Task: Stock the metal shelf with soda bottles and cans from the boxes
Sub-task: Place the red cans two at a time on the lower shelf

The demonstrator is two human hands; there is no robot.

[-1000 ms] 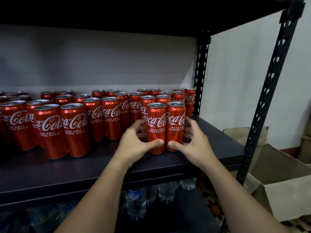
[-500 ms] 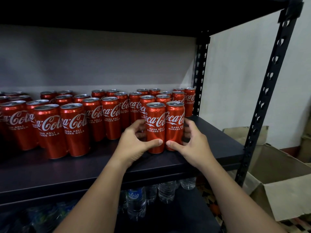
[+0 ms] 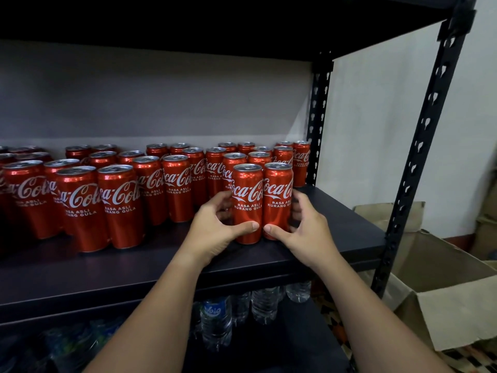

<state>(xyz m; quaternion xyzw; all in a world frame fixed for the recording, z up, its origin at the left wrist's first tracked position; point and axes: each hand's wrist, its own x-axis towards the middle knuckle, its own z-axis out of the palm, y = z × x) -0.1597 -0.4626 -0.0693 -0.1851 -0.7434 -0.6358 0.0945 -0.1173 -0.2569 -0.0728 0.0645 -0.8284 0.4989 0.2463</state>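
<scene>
head view: left hand (image 3: 215, 227) and right hand (image 3: 304, 227) each wrap 1 upright coca-cola can (image 3: 247, 203); rigid, likely full and slick, best gripped mid-body.

Head cam, looks fwd/down; close on metal shelf (image 3: 336, 232) w/ cans

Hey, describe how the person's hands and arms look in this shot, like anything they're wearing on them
Both arms are bare from the bottom edge of the frame up to the wrists: no sleeves show. The left hand and right hand wear no gloves, and no watch, bracelet or ring is visible. The thumbnails look short and unpainted. No tattoos or markings show.
</scene>
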